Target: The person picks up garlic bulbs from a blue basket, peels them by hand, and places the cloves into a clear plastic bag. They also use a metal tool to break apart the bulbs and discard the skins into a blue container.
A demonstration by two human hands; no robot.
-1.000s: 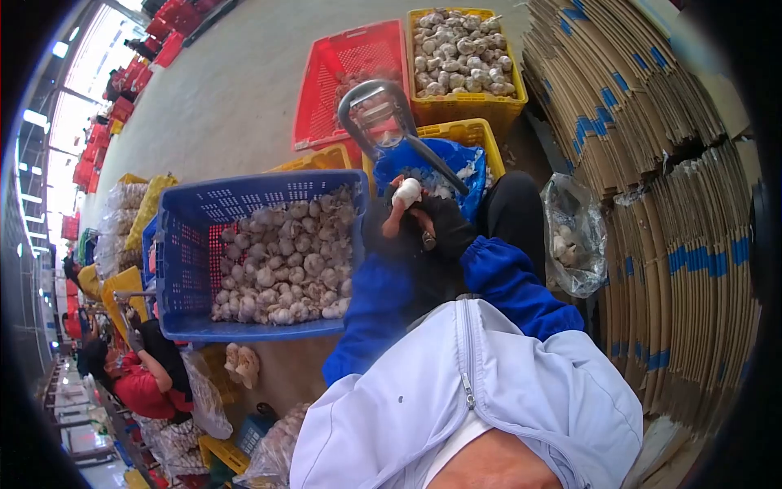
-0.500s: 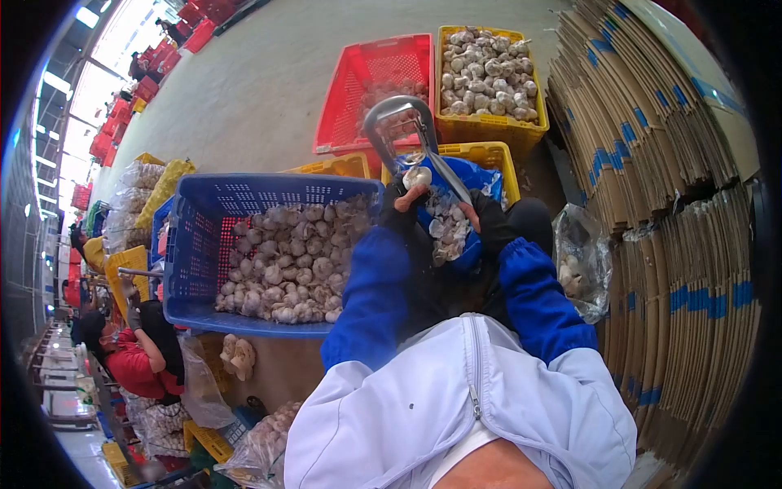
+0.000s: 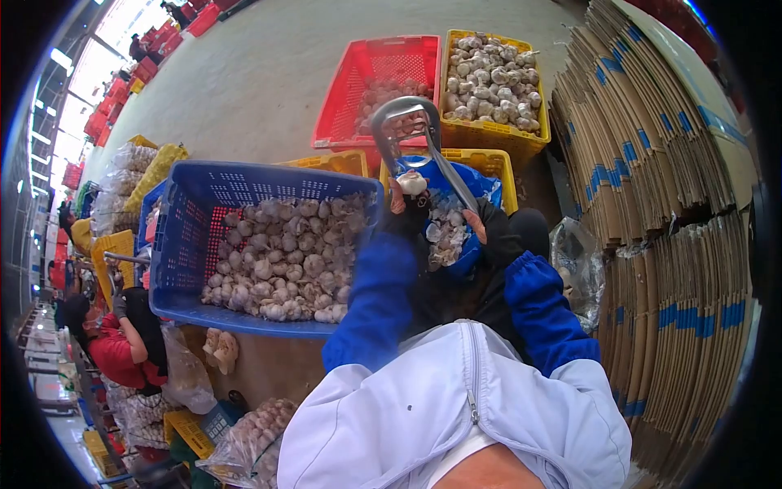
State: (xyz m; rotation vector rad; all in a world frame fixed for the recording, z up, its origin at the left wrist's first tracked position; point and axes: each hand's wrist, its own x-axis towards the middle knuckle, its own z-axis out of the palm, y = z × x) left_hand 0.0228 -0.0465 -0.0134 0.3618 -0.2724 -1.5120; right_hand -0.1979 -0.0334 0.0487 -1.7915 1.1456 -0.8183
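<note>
A pale garlic bulb (image 3: 412, 182) is in my left hand (image 3: 398, 198), just below the looped end of a grey metal tool (image 3: 406, 106). My right hand (image 3: 476, 225) is closed around the lower end of the tool's long handle. Beneath my hands, garlic pieces and skins (image 3: 447, 232) lie on blue plastic (image 3: 481, 186) at a yellow crate (image 3: 507, 175). To the left stands a large blue crate (image 3: 269, 169) with many garlic bulbs (image 3: 281, 253) in it.
A red crate (image 3: 349, 77) and a yellow crate (image 3: 497, 134), both holding garlic, stand ahead. Stacked flat cardboard (image 3: 676, 310) fills the right side. A clear bag (image 3: 577, 265) lies beside my right leg. A person in red (image 3: 122, 350) works at the left.
The view has shifted slightly. My left hand has turned, and the garlic bulb in it now sits higher at the fingertips, by the tool.
</note>
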